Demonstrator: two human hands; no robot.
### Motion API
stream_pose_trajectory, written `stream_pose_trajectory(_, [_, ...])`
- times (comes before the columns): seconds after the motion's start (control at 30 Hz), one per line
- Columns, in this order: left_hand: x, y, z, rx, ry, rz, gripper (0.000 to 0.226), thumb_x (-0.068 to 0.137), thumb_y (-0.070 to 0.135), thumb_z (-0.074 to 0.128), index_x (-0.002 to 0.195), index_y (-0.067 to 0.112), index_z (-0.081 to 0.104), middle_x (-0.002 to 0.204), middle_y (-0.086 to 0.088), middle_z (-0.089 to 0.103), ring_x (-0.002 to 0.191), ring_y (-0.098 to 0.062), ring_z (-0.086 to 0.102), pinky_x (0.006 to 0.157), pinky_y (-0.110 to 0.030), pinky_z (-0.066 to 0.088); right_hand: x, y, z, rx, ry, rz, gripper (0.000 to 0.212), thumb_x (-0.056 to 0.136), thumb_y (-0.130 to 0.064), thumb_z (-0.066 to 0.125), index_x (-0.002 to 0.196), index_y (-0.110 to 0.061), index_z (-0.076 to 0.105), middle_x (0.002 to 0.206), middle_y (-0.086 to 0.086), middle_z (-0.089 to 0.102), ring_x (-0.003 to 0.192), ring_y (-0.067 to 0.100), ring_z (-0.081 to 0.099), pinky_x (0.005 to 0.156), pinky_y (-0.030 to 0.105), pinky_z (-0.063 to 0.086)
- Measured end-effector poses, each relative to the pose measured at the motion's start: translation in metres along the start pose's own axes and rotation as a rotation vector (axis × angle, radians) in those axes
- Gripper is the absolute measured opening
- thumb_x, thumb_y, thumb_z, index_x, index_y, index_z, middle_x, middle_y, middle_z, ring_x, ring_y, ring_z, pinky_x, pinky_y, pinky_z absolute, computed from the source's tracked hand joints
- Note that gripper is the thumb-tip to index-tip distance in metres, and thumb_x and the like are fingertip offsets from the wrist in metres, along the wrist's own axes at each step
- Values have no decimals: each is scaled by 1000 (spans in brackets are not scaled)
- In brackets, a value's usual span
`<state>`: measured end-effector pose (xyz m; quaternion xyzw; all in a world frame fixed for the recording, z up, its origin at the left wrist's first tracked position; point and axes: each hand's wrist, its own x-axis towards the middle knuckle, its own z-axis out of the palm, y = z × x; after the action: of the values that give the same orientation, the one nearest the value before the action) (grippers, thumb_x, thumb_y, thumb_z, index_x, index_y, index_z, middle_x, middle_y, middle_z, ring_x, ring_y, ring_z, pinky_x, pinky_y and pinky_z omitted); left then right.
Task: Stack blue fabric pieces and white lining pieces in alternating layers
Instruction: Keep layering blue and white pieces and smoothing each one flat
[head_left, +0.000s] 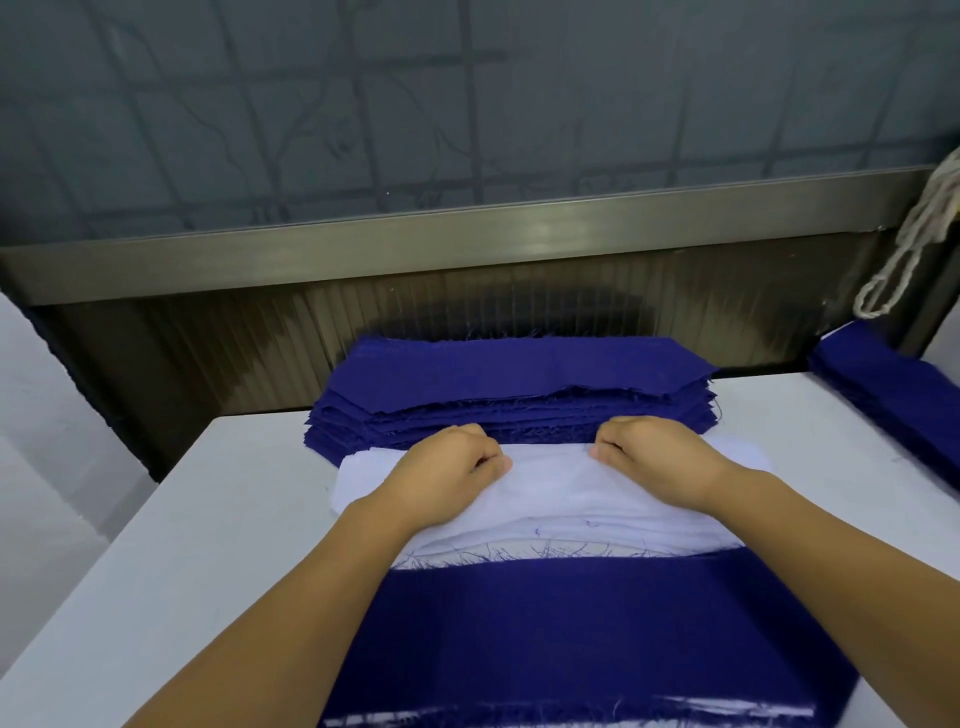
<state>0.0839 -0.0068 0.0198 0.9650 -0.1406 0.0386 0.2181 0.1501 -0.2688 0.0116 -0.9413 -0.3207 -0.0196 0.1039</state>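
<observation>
A thick stack of blue fabric pieces lies at the far edge of the white table. In front of it sits a pile of white lining pieces. Nearest to me is a layered stack with a blue piece on top, white edges showing beneath it. My left hand and my right hand both rest on the white pile, fingers curled, pinching the far edge of the top white lining piece.
A second pile of blue fabric lies at the table's right edge. A loop of pale cord hangs at the right. A metal ledge and a dark ribbed panel run behind the table, with a tiled wall above.
</observation>
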Motion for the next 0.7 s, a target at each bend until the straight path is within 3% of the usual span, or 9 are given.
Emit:
stream_pose_trajectory(0.07, [-3, 7, 3, 113, 20, -18, 42, 79, 69, 50, 92, 30, 59, 94, 15, 54, 85, -4, 50, 70, -24, 42, -1, 0, 1, 9, 12, 19, 33, 103, -39, 36, 87, -18, 55, 85, -6, 55, 78, 13, 52, 69, 27, 38])
stream_pose_trajectory(0.13, [-6, 11, 7, 185, 32, -33, 47, 72, 72, 54, 96, 32, 55, 95, 16, 53, 86, -6, 48, 69, -24, 41, -2, -1, 0, 29, 20, 45, 33, 103, -39, 36, 89, -16, 57, 87, -4, 57, 79, 13, 53, 70, 27, 40])
stream_pose_trajectory(0.27, [-9, 13, 11, 170, 133, -59, 22, 93, 39, 54, 95, 18, 60, 93, 6, 53, 89, -14, 49, 76, -29, 45, -9, -11, -2, 43, 111, 49, 25, 97, -48, 44, 89, -27, 54, 88, -11, 54, 79, 6, 51, 68, 23, 41])
stream_pose_trajectory(0.4, [-9, 15, 16, 256, 237, -56, 26, 98, 33, 45, 99, 17, 65, 102, 4, 55, 96, -17, 45, 86, -30, 38, -19, -29, 4, 71, 173, -34, 33, 84, -56, 58, 109, -37, 47, 103, -21, 49, 95, 2, 46, 81, 19, 38])
stream_pose_trajectory(0.47, [-11, 19, 18, 251, 269, -72, 23, 99, 30, 43, 110, 21, 60, 103, 4, 58, 96, -18, 46, 84, -30, 39, -21, -34, 8, 58, 208, -31, 39, 84, -50, 62, 117, -35, 47, 110, -21, 46, 99, 3, 44, 86, 19, 37])
stream_pose_trajectory(0.53, [-14, 23, 20, 194, 272, -122, 23, 98, 23, 44, 121, 22, 48, 99, 4, 59, 91, -17, 51, 74, -31, 43, -22, -36, 11, 55, 249, -20, 27, 90, -43, 60, 113, -30, 53, 108, -17, 48, 95, 6, 45, 84, 20, 36])
stream_pose_trajectory(0.63, [-17, 26, 23, 260, 284, -126, 34, 90, 5, 47, 118, 23, 39, 77, 9, 45, 71, -14, 45, 58, -29, 34, -23, -37, 15, 1, 255, -28, 17, 97, -34, 53, 104, -22, 63, 100, -10, 53, 87, 11, 46, 78, 20, 33])
stream_pose_trajectory(0.7, [-17, 27, 24, 315, 259, -110, 39, 86, 2, 46, 118, 23, 39, 81, 9, 46, 73, -15, 44, 58, -29, 33, -24, -38, 15, -5, 294, -37, 18, 99, -29, 52, 101, -18, 66, 98, -7, 55, 85, 14, 47, 79, 23, 36])
